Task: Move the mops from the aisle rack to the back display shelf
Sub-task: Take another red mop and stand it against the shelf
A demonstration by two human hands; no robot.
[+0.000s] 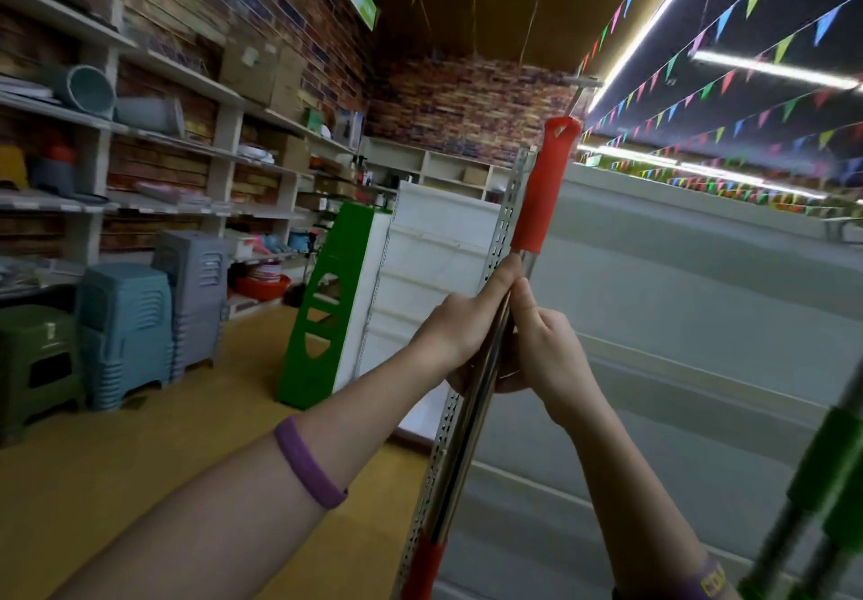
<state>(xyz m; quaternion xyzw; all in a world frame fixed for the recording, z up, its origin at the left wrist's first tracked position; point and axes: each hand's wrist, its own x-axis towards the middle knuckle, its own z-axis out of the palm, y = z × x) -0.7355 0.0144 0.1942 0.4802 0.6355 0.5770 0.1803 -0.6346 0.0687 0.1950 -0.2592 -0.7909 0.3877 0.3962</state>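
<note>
Fingers (pixel 499 282) of the left hand (pixel 460 326) and right hand (pixel 548 347) grip the steel pole of the red-handled mop (pixel 541 198) at frame centre. Its long axis rises from bottom centre toward upper right, close alongside the perforated rack upright (pixel 506 207). Both hands are equally near.

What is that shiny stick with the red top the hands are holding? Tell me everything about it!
It is a long shiny metal mop pole with a red grip on top that has a small hanging hole, and another red sleeve lower down. It stands nearly upright, its top leaning slightly right. The left hand and right hand both grip its bare metal middle. It sits close beside a grey perforated shelf post. Its mop end is out of view.
</note>
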